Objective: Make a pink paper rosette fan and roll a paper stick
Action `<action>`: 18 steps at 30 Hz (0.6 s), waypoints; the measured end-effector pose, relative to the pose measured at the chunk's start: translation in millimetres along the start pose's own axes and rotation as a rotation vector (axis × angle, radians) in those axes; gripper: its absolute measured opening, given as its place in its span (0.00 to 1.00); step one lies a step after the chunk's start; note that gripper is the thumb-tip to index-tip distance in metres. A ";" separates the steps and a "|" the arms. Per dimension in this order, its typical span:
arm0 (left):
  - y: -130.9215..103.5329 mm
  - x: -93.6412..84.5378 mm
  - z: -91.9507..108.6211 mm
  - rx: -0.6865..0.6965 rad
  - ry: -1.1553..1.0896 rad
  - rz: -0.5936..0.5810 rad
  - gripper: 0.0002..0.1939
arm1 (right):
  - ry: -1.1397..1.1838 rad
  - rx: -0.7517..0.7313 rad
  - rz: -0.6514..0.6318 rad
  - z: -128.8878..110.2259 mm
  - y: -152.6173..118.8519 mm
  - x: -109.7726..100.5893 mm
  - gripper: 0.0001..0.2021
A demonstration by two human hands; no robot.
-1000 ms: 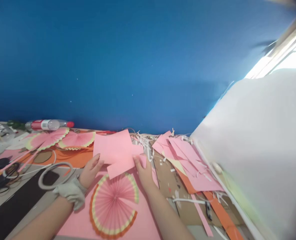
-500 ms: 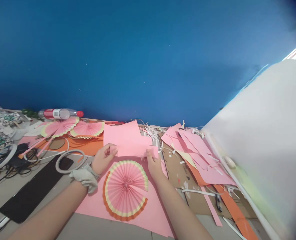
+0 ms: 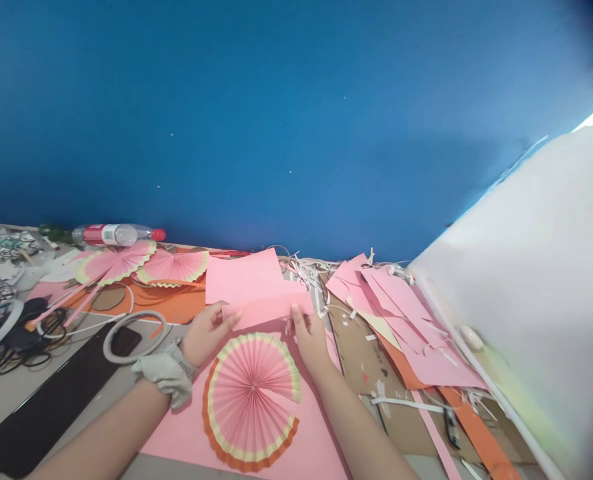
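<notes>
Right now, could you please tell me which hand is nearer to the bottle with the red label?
Left: the left hand is in front of the bottle and to its right; the right hand is farther right.

Two hands (image 3: 208,335), one pleated disc (image 3: 241,407), one scrunchie (image 3: 162,375), one black slab (image 3: 59,403), one red bottle cap (image 3: 159,235)

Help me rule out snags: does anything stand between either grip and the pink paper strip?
Nothing visible does: the left grip and right grip hold the pink paper strip near its ends. The pleated fan lies nearer the wearer, not in between.
</notes>
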State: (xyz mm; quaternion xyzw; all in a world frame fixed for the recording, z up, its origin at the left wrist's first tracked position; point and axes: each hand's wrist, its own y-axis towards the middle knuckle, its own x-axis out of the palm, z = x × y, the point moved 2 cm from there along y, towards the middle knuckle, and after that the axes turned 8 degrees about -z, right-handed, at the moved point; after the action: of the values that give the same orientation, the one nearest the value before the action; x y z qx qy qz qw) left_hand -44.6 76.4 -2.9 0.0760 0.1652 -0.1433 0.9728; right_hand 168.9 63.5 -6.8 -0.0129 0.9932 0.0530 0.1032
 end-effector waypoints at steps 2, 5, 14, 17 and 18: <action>0.6 -0.7 0.5 -0.004 0.021 0.006 0.17 | -0.020 -0.006 0.027 1.2 0.7 -1.6 0.21; 1.0 -3.1 -1.0 -0.010 0.060 0.019 0.18 | -0.061 -0.026 0.083 4.2 2.7 -4.3 0.14; 1.1 -6.4 -6.1 -0.004 0.162 0.080 0.17 | -0.094 -0.051 0.096 11.7 7.3 -7.2 0.15; 1.9 -5.4 -4.4 0.008 0.165 0.072 0.18 | -0.086 -0.053 0.103 11.9 7.9 -7.9 0.13; 2.2 -5.2 -3.7 0.010 0.164 0.070 0.17 | -0.084 -0.054 0.108 11.8 7.9 -8.2 0.13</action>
State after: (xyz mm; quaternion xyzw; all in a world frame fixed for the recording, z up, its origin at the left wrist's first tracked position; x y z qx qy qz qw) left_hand -49.7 80.5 -4.3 0.0983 0.2408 -0.1034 0.9600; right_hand 179.1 72.8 -15.7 0.0400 0.9855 0.0857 0.1412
